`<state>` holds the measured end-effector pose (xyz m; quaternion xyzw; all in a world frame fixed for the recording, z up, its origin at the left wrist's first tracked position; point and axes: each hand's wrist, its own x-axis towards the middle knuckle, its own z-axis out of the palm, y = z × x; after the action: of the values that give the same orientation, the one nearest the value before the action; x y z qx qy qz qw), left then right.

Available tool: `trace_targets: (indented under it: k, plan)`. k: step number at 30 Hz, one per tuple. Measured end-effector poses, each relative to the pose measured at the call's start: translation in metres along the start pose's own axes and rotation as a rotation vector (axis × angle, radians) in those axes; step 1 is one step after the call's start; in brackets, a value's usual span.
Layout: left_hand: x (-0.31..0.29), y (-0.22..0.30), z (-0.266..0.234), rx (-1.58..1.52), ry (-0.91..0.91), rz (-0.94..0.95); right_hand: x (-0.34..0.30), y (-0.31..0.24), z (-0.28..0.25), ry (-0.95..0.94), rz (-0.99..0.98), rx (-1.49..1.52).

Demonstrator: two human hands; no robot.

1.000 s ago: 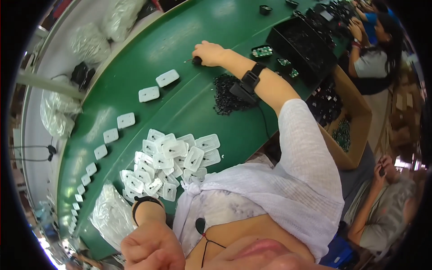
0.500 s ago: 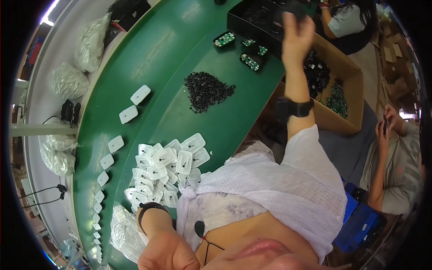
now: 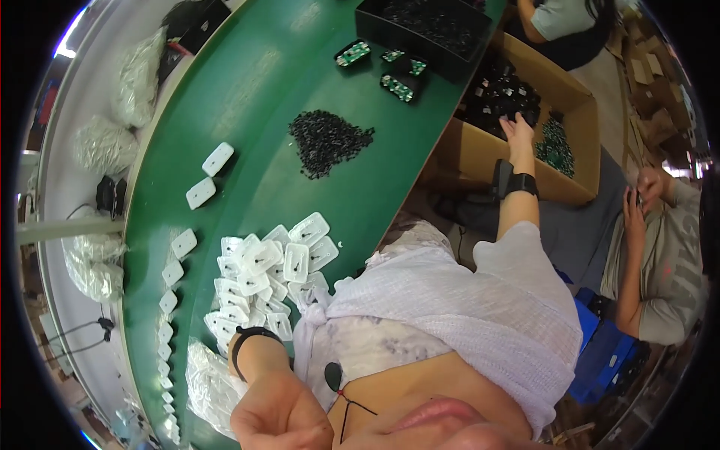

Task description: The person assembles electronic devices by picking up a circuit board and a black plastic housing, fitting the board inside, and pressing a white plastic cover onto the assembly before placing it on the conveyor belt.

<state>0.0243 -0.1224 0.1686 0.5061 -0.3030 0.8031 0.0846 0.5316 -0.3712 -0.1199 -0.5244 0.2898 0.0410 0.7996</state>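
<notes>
Right hand [image 3: 517,136] right in at the black parts [image 3: 499,96], cardboard box [image 3: 471,151] | grip: can't tell | left hand [image 3: 279,414] curled, grip: can't tell

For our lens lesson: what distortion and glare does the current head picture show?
Head view: the green work surface has a bowed left edge, consistent with fisheye bending; same view, black corners; same view, white glare near the upper left rim.

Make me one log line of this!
right hand: at black parts in cardboard box | left hand: near clear plastic bag | table: white plates, small black pieces
</notes>
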Motion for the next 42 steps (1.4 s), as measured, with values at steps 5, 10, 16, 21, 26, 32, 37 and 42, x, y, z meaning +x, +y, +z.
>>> trace_targets:
  k: [5,10,16,21,26,32,37,42]
  plan:
    - [0.009,-0.001,0.007,-0.008,-0.03,0.007,-0.046,0.0,0.045,0.035,-0.397,-0.048]
    - [0.013,-0.003,0.004,-0.048,-0.065,0.029,-0.147,-0.031,0.105,-0.228,-1.069,-0.117]
    - [0.023,0.0,0.0,-0.136,-0.134,0.011,-0.244,-0.011,0.177,-0.724,-1.535,-0.556]
    - [0.032,0.007,-0.006,-0.018,-0.145,0.046,-0.245,0.029,0.234,-1.095,-1.679,-1.102]
    - [0.035,0.012,-0.012,0.324,-0.181,0.162,-0.24,0.055,0.282,-1.256,-1.717,-1.712]
    - [-0.024,-0.018,-0.062,0.826,-0.993,-1.057,-0.23,0.058,0.288,-1.149,-1.707,-1.869]
    - [-0.068,-0.01,-0.119,0.941,-1.519,-1.21,-0.196,0.06,0.296,-1.252,-1.671,-1.7]
    - [-0.087,0.007,-0.108,0.834,-1.635,-1.158,-0.255,0.057,0.281,-1.338,-1.144,-1.244]
